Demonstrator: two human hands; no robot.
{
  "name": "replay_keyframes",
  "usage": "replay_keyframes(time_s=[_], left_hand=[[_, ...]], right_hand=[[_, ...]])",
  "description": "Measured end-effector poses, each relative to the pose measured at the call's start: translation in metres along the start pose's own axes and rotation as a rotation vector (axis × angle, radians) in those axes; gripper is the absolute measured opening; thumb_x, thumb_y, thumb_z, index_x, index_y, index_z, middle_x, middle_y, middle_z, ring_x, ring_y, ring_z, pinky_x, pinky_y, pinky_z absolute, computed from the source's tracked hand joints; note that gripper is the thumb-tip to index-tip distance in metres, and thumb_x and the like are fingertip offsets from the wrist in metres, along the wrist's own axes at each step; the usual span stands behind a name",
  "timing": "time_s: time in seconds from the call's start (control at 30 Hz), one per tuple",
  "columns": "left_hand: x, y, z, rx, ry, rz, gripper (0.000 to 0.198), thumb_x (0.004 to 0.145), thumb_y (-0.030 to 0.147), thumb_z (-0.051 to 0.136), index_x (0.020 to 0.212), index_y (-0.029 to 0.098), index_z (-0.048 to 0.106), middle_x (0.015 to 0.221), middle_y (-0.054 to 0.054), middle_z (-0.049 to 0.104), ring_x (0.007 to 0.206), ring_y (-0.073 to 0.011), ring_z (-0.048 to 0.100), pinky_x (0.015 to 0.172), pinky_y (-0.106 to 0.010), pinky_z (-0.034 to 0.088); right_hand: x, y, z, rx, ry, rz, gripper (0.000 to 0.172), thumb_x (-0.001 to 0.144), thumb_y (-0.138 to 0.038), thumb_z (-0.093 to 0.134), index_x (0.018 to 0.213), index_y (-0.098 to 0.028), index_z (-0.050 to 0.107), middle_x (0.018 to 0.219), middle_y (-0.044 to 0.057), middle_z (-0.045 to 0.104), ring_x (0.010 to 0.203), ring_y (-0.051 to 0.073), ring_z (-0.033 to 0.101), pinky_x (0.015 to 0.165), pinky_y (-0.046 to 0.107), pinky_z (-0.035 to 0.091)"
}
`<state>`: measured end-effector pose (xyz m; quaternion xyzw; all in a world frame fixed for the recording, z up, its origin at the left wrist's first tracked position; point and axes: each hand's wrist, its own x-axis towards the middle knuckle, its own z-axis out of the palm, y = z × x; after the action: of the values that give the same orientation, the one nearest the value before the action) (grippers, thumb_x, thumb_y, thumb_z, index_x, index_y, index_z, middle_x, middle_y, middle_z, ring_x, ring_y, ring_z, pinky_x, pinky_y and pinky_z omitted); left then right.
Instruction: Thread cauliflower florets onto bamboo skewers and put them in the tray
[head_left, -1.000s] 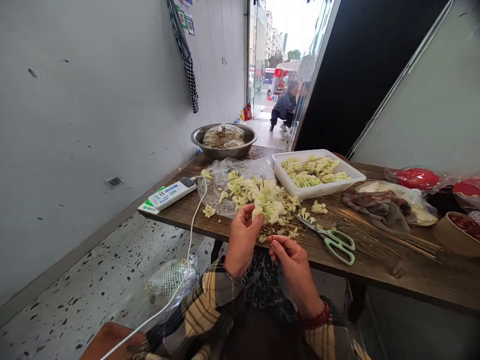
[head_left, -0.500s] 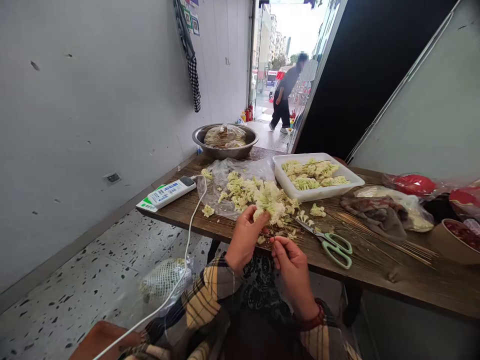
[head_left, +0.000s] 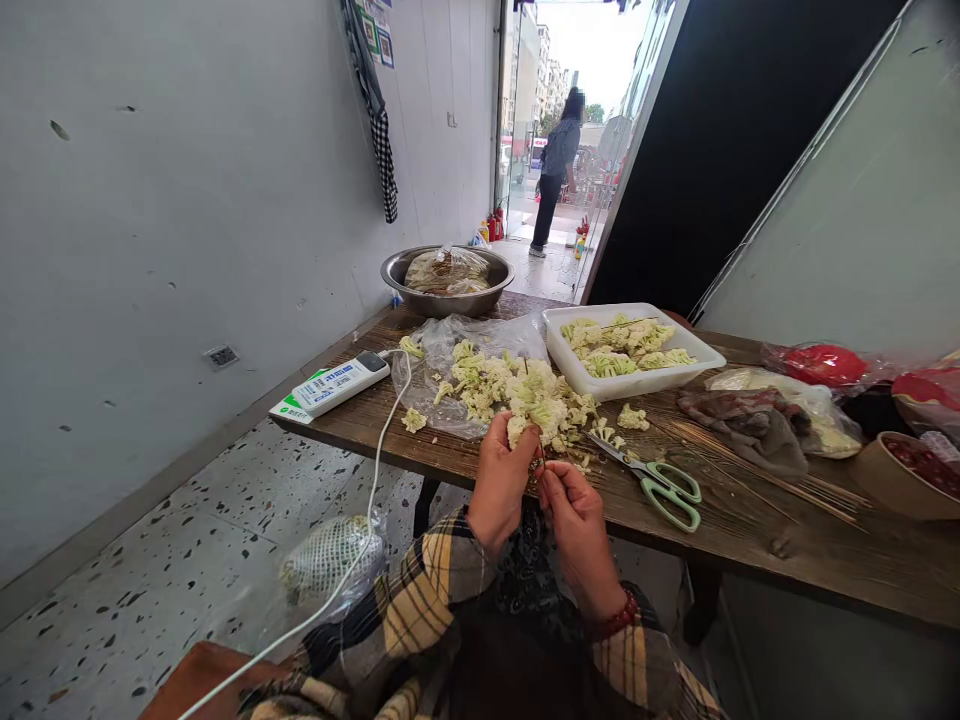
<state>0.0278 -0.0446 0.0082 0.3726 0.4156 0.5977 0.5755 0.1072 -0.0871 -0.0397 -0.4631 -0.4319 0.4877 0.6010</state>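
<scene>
Pale green-white cauliflower florets (head_left: 534, 400) are held in my left hand (head_left: 501, 478), its thumb and fingers closed at their lower side. Just below and to the right, my right hand (head_left: 576, 520) pinches a thin skewer (head_left: 544, 458) that runs up into those florets. Behind the hands, a pile of loose florets (head_left: 480, 380) lies on a clear plastic bag (head_left: 450, 334). A white tray (head_left: 660, 382) holds more florets with thin sticks among them. Green-handled scissors (head_left: 670, 492) lie to the right of my right hand.
Bare skewers (head_left: 795, 480), a grey-brown cloth (head_left: 757, 428) and a brown bowl (head_left: 896, 490) are at the right. A metal basin (head_left: 397, 277) stands at the back; a white device (head_left: 341, 384) with a cable is at the left. A person (head_left: 556, 170) stands by the doorway.
Both hands have shifted slightly, the right one up and left toward the florets. A skewer tip now shows above the florets. In the doorway, a person appears farther left and more upright.
</scene>
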Motion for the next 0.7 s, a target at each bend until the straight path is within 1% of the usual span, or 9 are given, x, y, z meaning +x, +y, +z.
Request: replay_keyframes(time_s=[0.1,0.17,0.3,0.4,0.47,0.6,0.7], left_hand=[[0.001,0.0,0.0,-0.062,-0.013,0.018,0.023,0.074,0.029,0.064,0.092,0.019,0.053,0.077,0.003,0.056,0.061,-0.0065,0.049,0.056,-0.018,0.039],[0.004,0.0,-0.001,-0.117,-0.028,-0.013,0.025,0.073,0.029,0.065,0.093,0.019,0.053,0.078,0.003,0.057,0.06,-0.0069,0.049,0.056,-0.019,0.04],[0.01,0.001,-0.009,-0.206,-0.072,-0.115,0.024,0.071,0.03,0.066,0.087,0.019,0.053,0.077,0.003,0.056,0.058,-0.0078,0.049,0.056,-0.022,0.042],[0.015,-0.001,-0.016,-0.22,-0.08,-0.196,0.019,0.07,0.028,0.066,0.081,0.019,0.053,0.073,0.004,0.053,0.06,-0.0092,0.051,0.058,-0.023,0.044],[0.018,-0.003,-0.018,-0.222,-0.092,-0.229,0.016,0.07,0.025,0.065,0.079,0.019,0.053,0.072,0.004,0.053,0.06,-0.0096,0.05,0.058,-0.023,0.044],[0.018,-0.008,-0.014,-0.213,-0.107,-0.235,0.015,0.07,0.023,0.064,0.081,0.019,0.056,0.075,0.003,0.055,0.059,-0.0086,0.049,0.055,-0.022,0.041],[0.013,-0.011,-0.007,-0.153,-0.106,-0.205,0.013,0.068,0.022,0.065,0.073,0.018,0.054,0.069,0.005,0.053,0.058,-0.0076,0.046,0.055,-0.021,0.038]], right_hand=[[0.003,-0.003,0.0,-0.038,0.013,-0.022,0.024,0.088,-0.042,0.053,0.083,-0.019,0.059,0.064,-0.004,0.043,0.058,0.011,0.038,0.053,0.024,0.031],[0.005,-0.005,-0.002,-0.056,0.002,-0.028,0.025,0.088,-0.042,0.053,0.084,-0.019,0.059,0.063,-0.004,0.044,0.056,0.011,0.039,0.051,0.024,0.03],[0.008,-0.012,-0.009,-0.127,-0.082,-0.03,0.025,0.088,-0.041,0.053,0.084,-0.018,0.059,0.059,-0.005,0.045,0.052,0.01,0.04,0.048,0.023,0.029],[0.007,-0.021,-0.013,-0.168,-0.177,0.006,0.025,0.088,-0.042,0.052,0.085,-0.018,0.059,0.057,-0.005,0.048,0.045,0.008,0.039,0.043,0.022,0.028],[0.007,-0.024,-0.015,-0.174,-0.201,0.027,0.025,0.088,-0.042,0.051,0.085,-0.018,0.058,0.056,-0.006,0.049,0.04,0.008,0.039,0.04,0.022,0.027],[0.007,-0.022,-0.013,-0.193,-0.126,-0.003,0.023,0.088,-0.038,0.05,0.081,-0.018,0.057,0.054,-0.006,0.049,0.039,0.007,0.038,0.04,0.021,0.028],[0.013,-0.019,-0.013,-0.207,-0.083,-0.038,0.023,0.088,-0.036,0.05,0.076,-0.018,0.057,0.054,-0.005,0.048,0.042,0.007,0.038,0.041,0.021,0.028]])
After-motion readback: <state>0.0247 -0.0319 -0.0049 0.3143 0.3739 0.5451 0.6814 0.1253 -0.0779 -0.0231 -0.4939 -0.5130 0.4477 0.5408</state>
